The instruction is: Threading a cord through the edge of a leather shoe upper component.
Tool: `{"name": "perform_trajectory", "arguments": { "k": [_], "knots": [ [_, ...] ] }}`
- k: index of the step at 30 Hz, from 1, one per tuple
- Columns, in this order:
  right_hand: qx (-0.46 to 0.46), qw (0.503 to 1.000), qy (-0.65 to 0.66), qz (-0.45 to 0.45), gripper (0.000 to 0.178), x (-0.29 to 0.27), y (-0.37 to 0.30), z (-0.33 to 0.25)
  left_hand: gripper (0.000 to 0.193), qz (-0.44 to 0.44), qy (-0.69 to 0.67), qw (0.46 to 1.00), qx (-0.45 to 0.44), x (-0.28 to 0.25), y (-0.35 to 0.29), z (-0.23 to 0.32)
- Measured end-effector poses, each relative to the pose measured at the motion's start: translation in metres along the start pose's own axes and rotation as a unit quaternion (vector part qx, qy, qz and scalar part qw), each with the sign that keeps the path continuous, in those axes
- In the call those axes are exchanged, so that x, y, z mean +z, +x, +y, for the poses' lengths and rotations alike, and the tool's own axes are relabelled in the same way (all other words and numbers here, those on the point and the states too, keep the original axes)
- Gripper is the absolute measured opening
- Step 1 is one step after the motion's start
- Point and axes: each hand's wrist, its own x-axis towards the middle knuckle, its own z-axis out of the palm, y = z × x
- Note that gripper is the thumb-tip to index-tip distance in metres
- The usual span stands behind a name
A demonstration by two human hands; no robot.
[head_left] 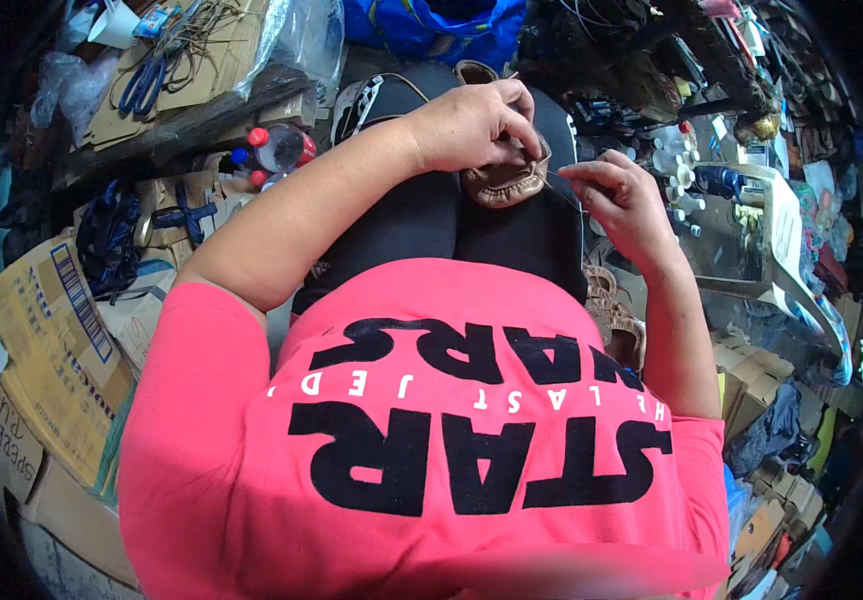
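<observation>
Both hands over the lap, left [472,125] curled closed, right [617,195] fingertips pinched.

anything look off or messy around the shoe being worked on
Nothing is spilled or visibly damaged. The left hand holds a small brown shoe on the lap; the right hand pinches beside it. Cardboard lies piled at the left.

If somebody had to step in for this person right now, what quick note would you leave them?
Left hand: grips the small brown shoe resting on the lap, fingers pressed on its upper edge.
Right hand: fingers pinched together just right of the shoe, seemingly on a fine thread or needle; too thin to be sure.
Nearby: brown sandals by the right elbow, blue scissors on cardboard far left.
Done and left: stitching seems under way; its progress isn't visible.
</observation>
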Motion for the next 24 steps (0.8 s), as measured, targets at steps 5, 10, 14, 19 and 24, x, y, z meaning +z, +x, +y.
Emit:
{"name": "perform_trajectory", "arguments": {
  "k": [5, 10, 14, 19, 24],
  "knots": [
    [0.011, 0.999, -0.038, -0.019, 0.016, -0.005, 0.005, -0.01, 0.021, -0.006, -0.018, 1.0, -0.016, -0.001, -0.001, -0.002],
    [-0.002, 0.995, -0.096, -0.015, 0.016, -0.003, 0.007, -0.015, 0.02, -0.021, -0.014, 0.999, -0.03, -0.003, -0.001, -0.001],
    [-0.008, 0.998, -0.065, 0.011, 0.015, 0.008, 0.003, -0.007, 0.02, -0.018, -0.01, 1.0, -0.02, -0.005, -0.001, -0.001],
    [-0.028, 0.998, -0.05, 0.039, 0.016, 0.012, -0.001, -0.001, 0.019, -0.026, -0.01, 0.999, -0.027, -0.005, -0.001, 0.002],
    [-0.084, 0.986, -0.146, -0.01, 0.016, 0.006, 0.014, -0.017, 0.018, -0.022, -0.022, 0.999, -0.024, -0.005, -0.001, -0.001]
  ]
}}
